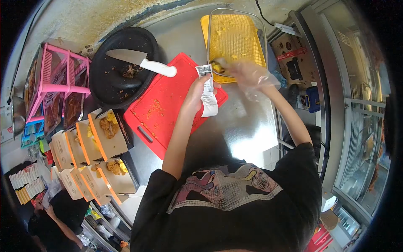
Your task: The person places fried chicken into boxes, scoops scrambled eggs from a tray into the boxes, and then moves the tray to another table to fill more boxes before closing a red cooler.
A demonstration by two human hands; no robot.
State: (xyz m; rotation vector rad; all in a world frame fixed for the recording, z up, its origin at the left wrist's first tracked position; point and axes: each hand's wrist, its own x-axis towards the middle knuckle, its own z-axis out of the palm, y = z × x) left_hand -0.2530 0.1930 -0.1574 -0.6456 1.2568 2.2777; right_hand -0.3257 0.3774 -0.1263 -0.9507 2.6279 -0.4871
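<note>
Left hand (194, 94) pinching receipt (209, 106) above board's (161, 94) right edge. Right hand (248, 74), plastic-gloved, blurred at basket's (208, 40) near edge; can't tell if gripping. Receipt likely light, limp, easily torn; hold by side edges. Basket looks stiff, probably greasy; take by rim.

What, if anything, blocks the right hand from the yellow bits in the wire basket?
Nothing visible: the right hand, blurred, is at the near end of the wire basket, and the yellow bits farther in lie uncovered.
</note>
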